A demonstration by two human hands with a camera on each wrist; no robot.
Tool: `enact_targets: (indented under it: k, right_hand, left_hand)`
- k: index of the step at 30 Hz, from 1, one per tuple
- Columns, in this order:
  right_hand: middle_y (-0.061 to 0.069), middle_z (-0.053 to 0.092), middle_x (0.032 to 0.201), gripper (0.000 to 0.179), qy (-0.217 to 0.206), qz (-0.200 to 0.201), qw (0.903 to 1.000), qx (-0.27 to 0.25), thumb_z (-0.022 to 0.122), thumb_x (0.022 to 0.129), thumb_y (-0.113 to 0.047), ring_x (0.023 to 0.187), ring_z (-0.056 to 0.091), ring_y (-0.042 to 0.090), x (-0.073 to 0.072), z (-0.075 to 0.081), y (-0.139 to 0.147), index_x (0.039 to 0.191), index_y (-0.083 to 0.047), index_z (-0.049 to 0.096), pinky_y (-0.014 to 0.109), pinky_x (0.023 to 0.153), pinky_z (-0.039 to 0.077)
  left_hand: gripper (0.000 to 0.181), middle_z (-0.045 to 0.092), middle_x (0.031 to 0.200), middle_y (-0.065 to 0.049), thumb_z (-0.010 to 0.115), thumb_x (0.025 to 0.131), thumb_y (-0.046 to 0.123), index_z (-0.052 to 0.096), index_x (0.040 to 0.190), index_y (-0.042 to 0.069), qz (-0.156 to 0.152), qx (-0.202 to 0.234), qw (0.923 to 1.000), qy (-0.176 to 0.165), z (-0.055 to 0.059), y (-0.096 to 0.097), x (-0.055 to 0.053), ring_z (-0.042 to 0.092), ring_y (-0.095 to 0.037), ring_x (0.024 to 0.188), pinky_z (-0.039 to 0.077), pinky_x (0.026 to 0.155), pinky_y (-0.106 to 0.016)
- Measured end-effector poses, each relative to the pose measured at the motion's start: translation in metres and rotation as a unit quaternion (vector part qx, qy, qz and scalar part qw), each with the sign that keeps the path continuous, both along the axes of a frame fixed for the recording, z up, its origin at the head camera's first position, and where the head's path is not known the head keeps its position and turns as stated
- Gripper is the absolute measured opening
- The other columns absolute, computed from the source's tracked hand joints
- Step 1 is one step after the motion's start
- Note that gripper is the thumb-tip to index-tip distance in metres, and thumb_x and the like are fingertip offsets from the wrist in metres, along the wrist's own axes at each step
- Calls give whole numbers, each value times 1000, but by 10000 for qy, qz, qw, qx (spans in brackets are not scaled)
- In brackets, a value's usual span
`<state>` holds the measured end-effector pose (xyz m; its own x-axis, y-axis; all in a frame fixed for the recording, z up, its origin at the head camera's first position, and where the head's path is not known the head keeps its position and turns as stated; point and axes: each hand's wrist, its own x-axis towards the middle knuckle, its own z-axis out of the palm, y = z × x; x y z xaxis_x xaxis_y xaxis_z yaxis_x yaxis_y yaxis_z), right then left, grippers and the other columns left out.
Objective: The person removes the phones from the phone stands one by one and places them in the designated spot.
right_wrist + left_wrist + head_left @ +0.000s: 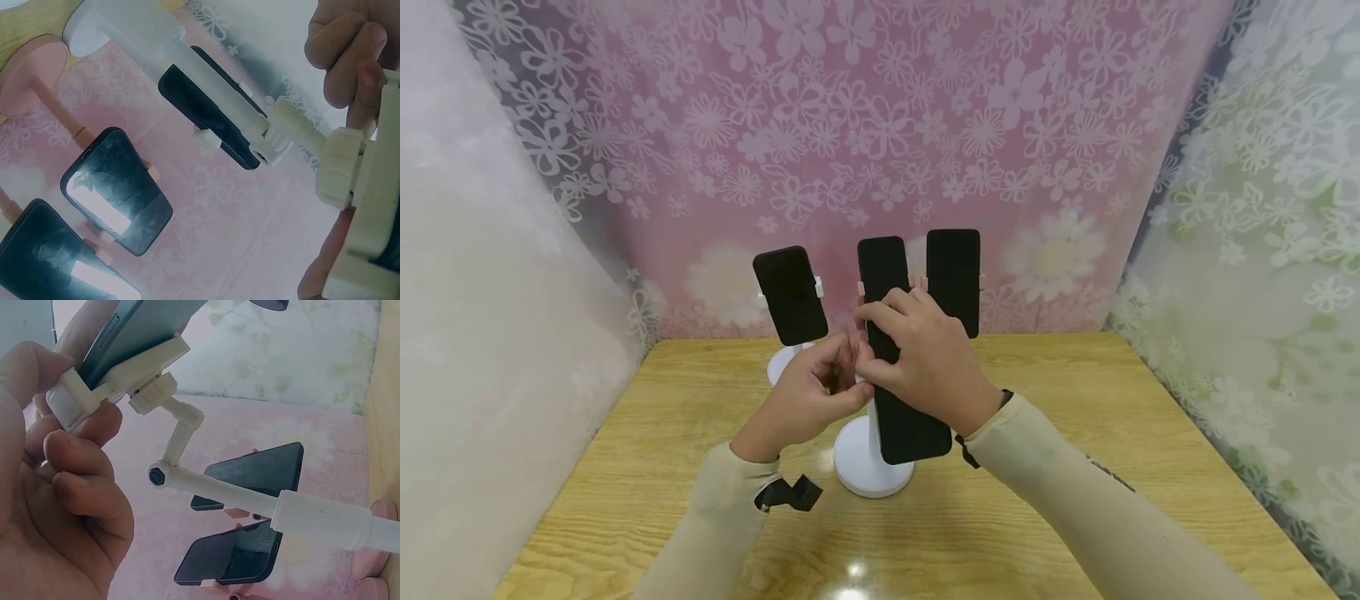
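Observation:
A black smartphone (917, 429) lies tilted against the white clamp (150, 365) of a phone stand in front of me. My right hand (928, 354) lies across the phone's upper part, its fingers and thumb holding it at the left edge. With thumb and finger, my left hand (808, 396) pinches the clamp's end block (72, 403) beside the phone's edge. From the clamp's round knob (337, 169), a jointed white arm (219, 490) runs to the post. The round white base (872, 467) stands on the table below both hands.
Behind the hands, two more black phones (953, 275) (883, 258) sit in pink stands with round pink bases (37, 75). Another black phone (790, 296) is in a white stand at the left. The wooden table (1037, 517) meets flowered curtains (865, 125) at the back and sides.

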<state>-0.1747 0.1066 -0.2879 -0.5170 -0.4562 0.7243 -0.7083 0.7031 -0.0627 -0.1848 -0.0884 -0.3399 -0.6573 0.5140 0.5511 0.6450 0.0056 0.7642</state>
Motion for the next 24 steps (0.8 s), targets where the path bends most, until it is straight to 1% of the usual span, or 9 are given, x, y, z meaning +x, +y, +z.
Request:
enact_targets:
  k: [1,2,3,5,9,10,12,18,24]
  right_hand:
    - [2,63,91,25,-3,6,10000,-1,71,88,-20,77,52,16,0,0,0,110,-8,75,44,81,61]
    - [2,63,91,25,3,10,10000,-4,71,88,-20,77,52,16,0,0,0,110,-8,74,47,88,60]
    - [2,63,92,25,6,16,10000,-6,71,88,-20,77,52,16,0,0,0,110,-8,74,45,83,60]
    - [3,63,92,25,19,26,10000,-18,71,88,-20,77,54,17,0,0,0,110,-8,74,50,94,57]
    - [2,64,92,24,29,68,10000,-42,71,88,-19,79,55,17,-1,-1,0,109,-8,74,51,98,55]
    - [2,64,92,24,19,87,9999,-51,72,88,-19,80,56,17,-2,-1,1,109,-8,74,55,103,51]
    - [2,64,93,24,-41,120,9999,-80,73,88,-19,80,55,17,-1,0,1,109,-8,74,54,103,52]
    - [3,64,94,25,-268,184,9993,-191,75,87,-19,81,56,17,0,1,3,110,-7,74,59,111,41]
    - [2,64,94,22,-411,386,9978,-341,73,88,-17,81,55,16,-1,2,4,108,-8,73,59,114,38]
  left_hand:
    - [20,49,69,-3,67,92,0,50,84,8,4,-5,10000,4,0,0,0,42,-15,52,36,49,-26]
    - [19,49,69,-3,67,92,0,50,85,8,1,-9,10000,6,0,0,0,42,-15,52,36,49,-26]
    - [19,49,69,-3,67,92,0,50,85,8,-9,-13,10000,2,0,-1,0,42,-15,52,36,49,-26]
    - [19,49,70,-3,67,92,0,51,85,8,-12,-20,10000,9,0,-1,1,42,-15,52,36,49,-26]
    - [20,49,69,-3,67,92,-1,51,86,7,-35,-25,10000,36,0,-2,1,42,-15,53,36,49,-26]
    - [20,49,69,-3,67,93,-1,51,86,7,-41,-25,10000,47,0,-2,1,42,-15,53,36,49,-26]
    - [19,49,70,-3,68,93,-1,51,86,6,-59,-21,10000,59,-1,-2,1,43,-15,53,36,49,-26]
    - [19,49,71,-3,68,94,-1,52,88,7,-89,-21,9999,69,-1,-2,1,43,-16,55,37,50,-26]
    - [16,50,73,-2,69,95,1,55,91,9,-63,-33,10000,18,-4,-3,-1,44,-16,56,38,50,-27]
